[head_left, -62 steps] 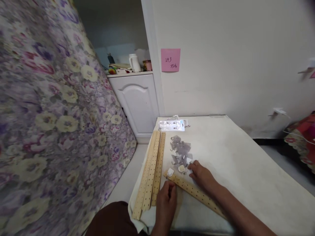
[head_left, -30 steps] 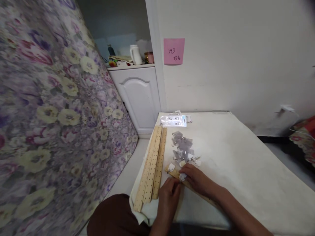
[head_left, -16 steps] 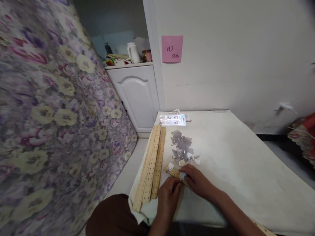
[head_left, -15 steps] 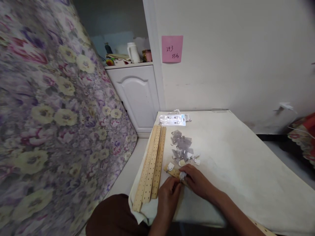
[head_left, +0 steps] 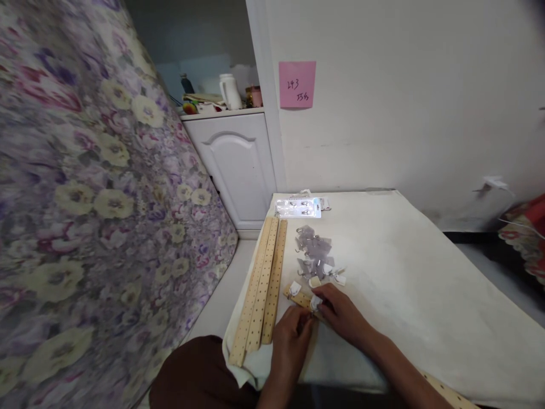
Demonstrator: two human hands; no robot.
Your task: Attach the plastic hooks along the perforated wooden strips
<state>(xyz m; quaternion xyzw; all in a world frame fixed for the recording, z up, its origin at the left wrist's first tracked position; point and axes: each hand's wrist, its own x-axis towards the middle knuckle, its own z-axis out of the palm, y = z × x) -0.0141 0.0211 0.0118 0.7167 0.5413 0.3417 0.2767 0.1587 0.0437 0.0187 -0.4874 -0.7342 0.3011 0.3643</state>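
Under both hands lies a short perforated wooden strip (head_left: 303,300), slanting down to the right. A white hook-like piece (head_left: 294,288) sits on its left end. A second whitish round piece (head_left: 315,303) rests on the strip between my hands. My left hand (head_left: 293,332) is closed in a pinch at the strip's near edge; what its fingertips hold is too small to make out. My right hand (head_left: 340,309) grips the strip's right part, thumb beside the whitish round piece and index finger stretched above it. A cream-coloured tag (head_left: 314,282) lies just beyond the index fingertip.
Long perforated wooden strips (head_left: 264,272) lie along the table's left side. Several small clear-grey packets (head_left: 315,248) with metal hooks lie beyond my hands, near loose white pieces (head_left: 339,279). A clear blister pack (head_left: 298,208) lies at the far edge. Another perforated strip (head_left: 447,392) shows under my right forearm.
My right index finger has lifted slightly away from the whitish round piece, towards the cream tag. My left hand stays nearly in place at the strip's edge.
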